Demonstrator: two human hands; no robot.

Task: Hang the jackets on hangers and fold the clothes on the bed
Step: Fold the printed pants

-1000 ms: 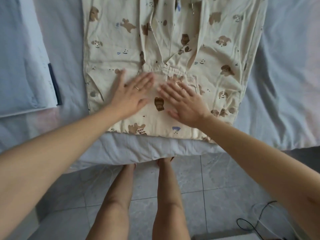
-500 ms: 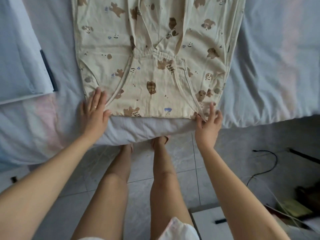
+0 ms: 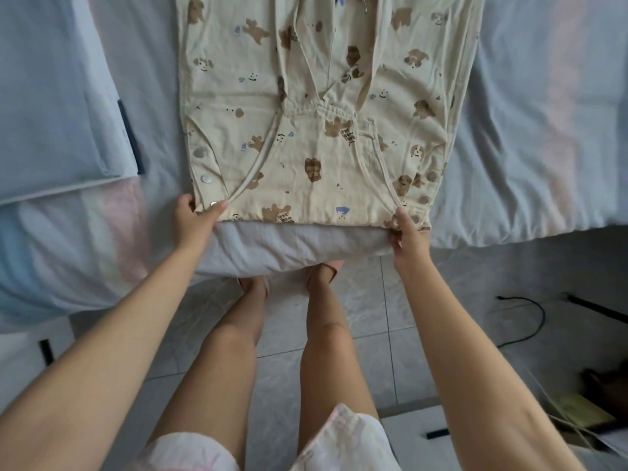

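A cream garment printed with brown bears [image 3: 316, 107] lies flat on the bed, partly folded, its near edge at the mattress edge. My left hand [image 3: 197, 219] pinches its near left corner beside two metal snaps. At the near right corner my right hand [image 3: 406, 232] grips the hem, thumb on top and fingers curled under. The garment's far end runs out of the top of the frame.
A pale blue-grey sheet [image 3: 530, 130] covers the bed. A folded light blue cloth [image 3: 51, 107] lies on the bed at the left. My legs stand on a tiled floor [image 3: 380, 351]; a black cable [image 3: 530, 321] and some clutter lie at the right.
Both hands slid from the garment's middle out to its near corners and now hold them instead of lying flat. The camera has tilted down toward the floor.
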